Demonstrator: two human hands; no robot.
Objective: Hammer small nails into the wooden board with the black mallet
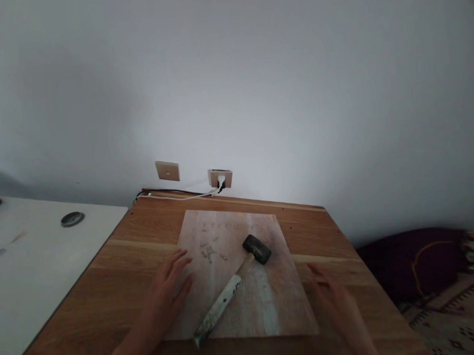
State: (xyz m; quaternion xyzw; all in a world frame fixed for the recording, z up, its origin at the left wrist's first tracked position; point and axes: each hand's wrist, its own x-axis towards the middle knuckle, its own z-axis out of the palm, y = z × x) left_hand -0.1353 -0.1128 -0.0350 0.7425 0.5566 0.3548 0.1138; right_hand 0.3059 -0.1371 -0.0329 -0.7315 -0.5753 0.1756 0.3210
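A pale wooden board (266, 302) lies flat on the wooden table. Across it rests a hammer (257, 249) with a dark block head and a worn white-wrapped handle that reaches the board's front edge. Several small nails (209, 251) lie loose on the board, left of the hammer head. My left hand (169, 285) is at the board's left edge, fingers apart, holding nothing. On the other side my right hand (332, 293) is beside the board's right edge, slightly blurred, with its fingers apart and nothing in it.
Behind the wooden table (118, 256) a wall socket (221, 178) holds a plug with cables along the back edge. A white table (37, 270) with a dark round object (72, 219) adjoins on the left. Dark purple fabric (433, 263) lies low on the right.
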